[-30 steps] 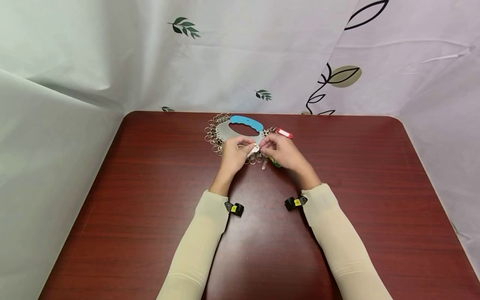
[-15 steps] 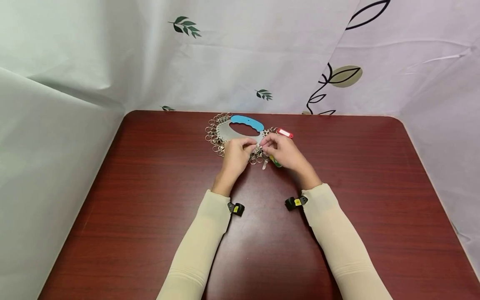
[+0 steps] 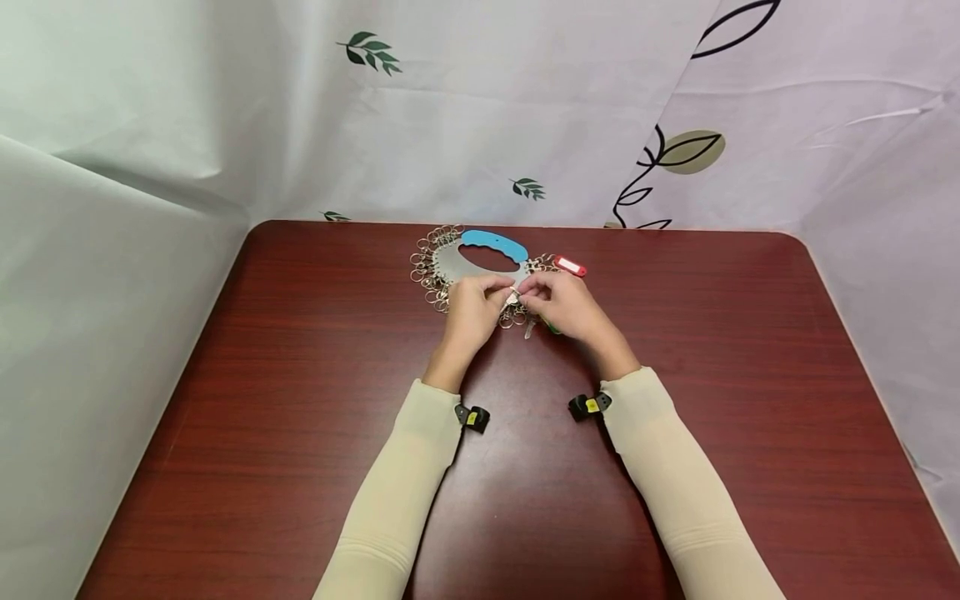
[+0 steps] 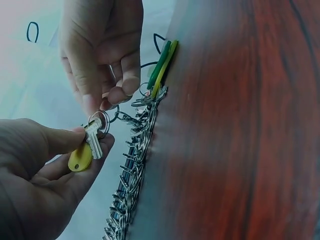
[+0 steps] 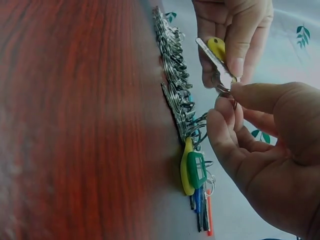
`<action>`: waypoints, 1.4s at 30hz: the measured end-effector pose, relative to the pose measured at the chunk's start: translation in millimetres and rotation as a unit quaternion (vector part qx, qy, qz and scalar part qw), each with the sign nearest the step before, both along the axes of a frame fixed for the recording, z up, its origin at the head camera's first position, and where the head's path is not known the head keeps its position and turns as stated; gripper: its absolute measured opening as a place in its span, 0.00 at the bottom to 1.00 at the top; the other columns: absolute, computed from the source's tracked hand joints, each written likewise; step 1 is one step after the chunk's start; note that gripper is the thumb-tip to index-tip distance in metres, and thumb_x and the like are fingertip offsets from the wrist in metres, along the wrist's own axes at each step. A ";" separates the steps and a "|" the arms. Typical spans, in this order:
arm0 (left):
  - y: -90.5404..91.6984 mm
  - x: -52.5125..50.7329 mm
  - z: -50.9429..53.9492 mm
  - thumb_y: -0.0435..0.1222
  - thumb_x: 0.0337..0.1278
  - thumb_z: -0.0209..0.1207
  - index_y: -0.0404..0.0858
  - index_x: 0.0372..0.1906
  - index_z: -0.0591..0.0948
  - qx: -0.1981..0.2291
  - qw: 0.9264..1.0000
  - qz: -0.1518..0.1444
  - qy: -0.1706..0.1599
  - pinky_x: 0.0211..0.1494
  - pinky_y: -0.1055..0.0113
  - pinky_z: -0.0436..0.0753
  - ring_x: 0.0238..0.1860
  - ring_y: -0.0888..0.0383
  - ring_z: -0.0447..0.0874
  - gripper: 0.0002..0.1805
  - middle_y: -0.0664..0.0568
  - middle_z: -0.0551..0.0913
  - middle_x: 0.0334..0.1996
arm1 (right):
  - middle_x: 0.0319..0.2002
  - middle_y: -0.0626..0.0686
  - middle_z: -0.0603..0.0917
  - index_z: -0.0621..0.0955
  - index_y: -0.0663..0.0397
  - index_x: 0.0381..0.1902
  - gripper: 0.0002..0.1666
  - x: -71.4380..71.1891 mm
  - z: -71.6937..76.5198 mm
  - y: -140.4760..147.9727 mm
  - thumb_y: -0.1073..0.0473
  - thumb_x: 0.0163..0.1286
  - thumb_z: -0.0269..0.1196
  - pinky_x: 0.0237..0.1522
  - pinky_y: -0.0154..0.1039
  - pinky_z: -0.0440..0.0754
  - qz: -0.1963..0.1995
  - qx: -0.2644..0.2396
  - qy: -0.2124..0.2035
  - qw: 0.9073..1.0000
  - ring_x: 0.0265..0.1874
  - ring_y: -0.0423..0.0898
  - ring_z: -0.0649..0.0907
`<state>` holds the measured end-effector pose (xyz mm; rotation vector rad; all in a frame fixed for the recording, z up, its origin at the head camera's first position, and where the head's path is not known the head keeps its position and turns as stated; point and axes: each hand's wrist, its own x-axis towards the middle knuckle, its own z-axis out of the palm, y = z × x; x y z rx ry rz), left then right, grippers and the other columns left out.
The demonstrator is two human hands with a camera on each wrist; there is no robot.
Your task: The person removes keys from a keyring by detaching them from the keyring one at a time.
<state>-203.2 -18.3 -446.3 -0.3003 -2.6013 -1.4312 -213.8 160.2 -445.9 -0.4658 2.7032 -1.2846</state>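
Plainly, both hands are closed at the fingertips, meeting over the near side of a grey metal plate (image 3: 456, 263) that lies on the reddish-brown bench (image 3: 300, 375), close to its far edge. The left hand (image 3: 470, 313) pinches a silver key (image 4: 94, 142) and a yellow tag (image 4: 80, 159) between thumb and fingers, the tag lying just behind the key. The right hand (image 3: 573, 305) grips the small metal ring (image 4: 107, 120) at the key's head, with its thumb against the fingers. Around the plate's rim runs a crowded row of metal rings and clips (image 3: 420, 260), and a blue handle (image 3: 493, 244) tops the far side. To the right of the plate lies a red tag (image 3: 570, 265); below the right hand, a green tag (image 5: 196, 169) rests against another yellow one, with a second key (image 3: 529, 329) nearby.
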 end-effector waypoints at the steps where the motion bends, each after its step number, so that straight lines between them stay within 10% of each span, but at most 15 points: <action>1: 0.1 -0.1 -0.2 0.30 0.62 0.68 0.35 0.44 0.91 0.000 1.000 -0.001 0.001 0.51 0.58 0.87 0.48 0.51 0.91 0.08 0.44 0.92 0.44 | 0.36 0.56 0.88 0.86 0.59 0.43 0.07 0.1 -0.2 -0.2 0.62 0.72 0.67 0.40 0.38 0.81 -0.002 0.000 0.002 1.000 0.36 0.48 0.85; 11: 0.3 -0.8 -3.1 0.30 0.66 0.63 0.35 0.46 0.89 0.032 0.998 -0.036 -0.052 0.37 0.68 0.82 0.33 0.54 0.85 0.08 0.43 0.91 0.41 | 0.36 0.56 0.85 0.84 0.57 0.39 0.04 -0.4 -1.6 0.7 0.62 0.72 0.65 0.43 0.42 0.80 -0.005 -0.011 0.011 1.000 0.37 0.49 0.83; 22: 4.4 0.5 -3.8 0.32 0.69 0.62 0.32 0.40 0.87 0.058 0.996 0.009 -0.069 0.30 0.72 0.82 0.28 0.54 0.90 0.06 0.44 0.90 0.31 | 0.34 0.54 0.86 0.84 0.55 0.35 0.04 -2.0 -1.3 -0.4 0.61 0.69 0.66 0.41 0.40 0.81 -0.022 0.020 0.024 0.999 0.35 0.48 0.84; 28: 2.6 0.4 -4.3 0.26 0.64 0.57 0.33 0.47 0.88 0.043 0.997 -0.003 -0.071 0.24 0.73 0.74 0.18 0.64 0.76 0.12 0.43 0.88 0.33 | 0.33 0.54 0.86 0.84 0.56 0.36 0.02 -0.6 -1.1 0.1 0.63 0.67 0.65 0.41 0.41 0.81 -0.006 0.012 0.045 0.999 0.35 0.47 0.83; 42: -0.4 -1.3 -3.8 0.32 0.68 0.64 0.36 0.44 0.91 0.019 0.997 -0.014 -0.077 0.33 0.72 0.80 0.25 0.62 0.82 0.08 0.45 0.92 0.36 | 0.39 0.58 0.86 0.84 0.61 0.43 0.06 -0.5 0.9 1.9 0.66 0.70 0.65 0.46 0.43 0.84 0.008 -0.035 0.007 0.999 0.40 0.50 0.85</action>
